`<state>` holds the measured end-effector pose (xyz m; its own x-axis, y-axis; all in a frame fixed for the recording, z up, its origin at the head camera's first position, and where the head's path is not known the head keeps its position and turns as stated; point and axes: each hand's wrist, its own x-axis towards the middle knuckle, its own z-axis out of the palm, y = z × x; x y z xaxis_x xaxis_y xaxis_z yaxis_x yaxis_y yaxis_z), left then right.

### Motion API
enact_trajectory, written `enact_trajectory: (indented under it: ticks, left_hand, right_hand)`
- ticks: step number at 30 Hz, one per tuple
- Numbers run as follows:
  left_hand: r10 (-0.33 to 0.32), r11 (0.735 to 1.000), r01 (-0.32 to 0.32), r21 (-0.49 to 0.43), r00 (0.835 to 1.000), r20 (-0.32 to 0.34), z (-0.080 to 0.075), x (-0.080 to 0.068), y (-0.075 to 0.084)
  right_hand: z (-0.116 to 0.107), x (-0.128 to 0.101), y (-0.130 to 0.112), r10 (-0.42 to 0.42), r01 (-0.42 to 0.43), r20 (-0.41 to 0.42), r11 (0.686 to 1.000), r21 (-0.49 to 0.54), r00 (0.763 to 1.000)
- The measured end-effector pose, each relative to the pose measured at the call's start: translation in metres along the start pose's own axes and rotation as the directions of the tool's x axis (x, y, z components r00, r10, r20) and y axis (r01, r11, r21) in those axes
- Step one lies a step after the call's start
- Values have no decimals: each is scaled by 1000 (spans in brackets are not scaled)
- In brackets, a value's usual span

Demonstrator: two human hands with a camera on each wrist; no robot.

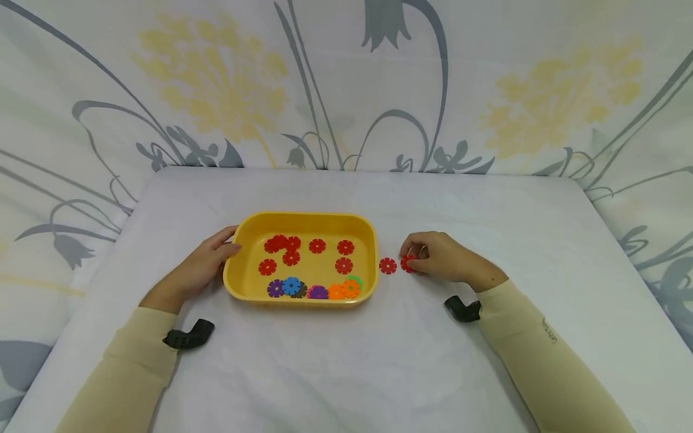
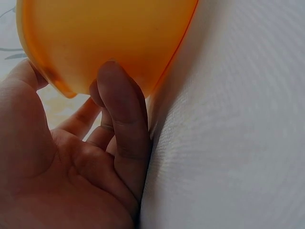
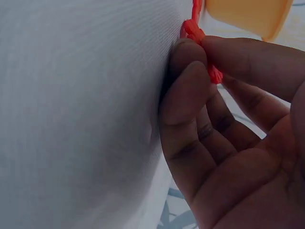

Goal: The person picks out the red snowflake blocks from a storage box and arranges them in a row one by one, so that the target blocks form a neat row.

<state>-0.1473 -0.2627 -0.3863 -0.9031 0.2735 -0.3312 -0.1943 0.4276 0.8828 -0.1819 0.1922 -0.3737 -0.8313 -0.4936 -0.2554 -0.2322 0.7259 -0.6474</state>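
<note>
The white-covered desk (image 1: pixel 335 367), faintly wrinkled near its front, carries a yellow, round-cornered rectangular tray (image 1: pixel 314 224) standing upright and, just beside the tray's right end, a red, notched flower-shaped disc (image 1: pixel 387 266) lying flat.

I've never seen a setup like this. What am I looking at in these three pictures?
There is no machine: these are a person's bare hands. The widest picture comes from a camera on the head; the others look from the left and right wrists. On the white cloth-covered surface sits a glossy yellow tray with rounded corners, holding flower-shaped discs in several colours. The left hand holds the tray's end. The right hand pinches a red flower-shaped disc; a second red disc lies between that and the tray.
</note>
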Motion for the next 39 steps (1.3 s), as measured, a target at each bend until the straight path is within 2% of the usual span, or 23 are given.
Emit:
enact_trajectory:
  ticks: [30, 32, 35, 39]
  left_hand:
    - [-22, 1000, 22, -8, 1000, -14, 1, 0, 0]
    - [-14, 1000, 14, -10, 1000, -10, 2, 1, 0]
    - [-6, 1000, 6, -12, 1000, -7, 2, 2, 1]
    - [-17, 1000, 17, -11, 1000, -6, 2, 2, 0]
  right_hand:
    - [3, 0, -4, -45, 44, -21, 998, -50, 999]
    - [3, 0, -5, -59, 57, -46, 997, -43, 997]
    - [1, 0, -13, -119, 116, -136, 993, -31, 984]
    - [0, 0, -40, -223, 225, -278, 974, -25, 934]
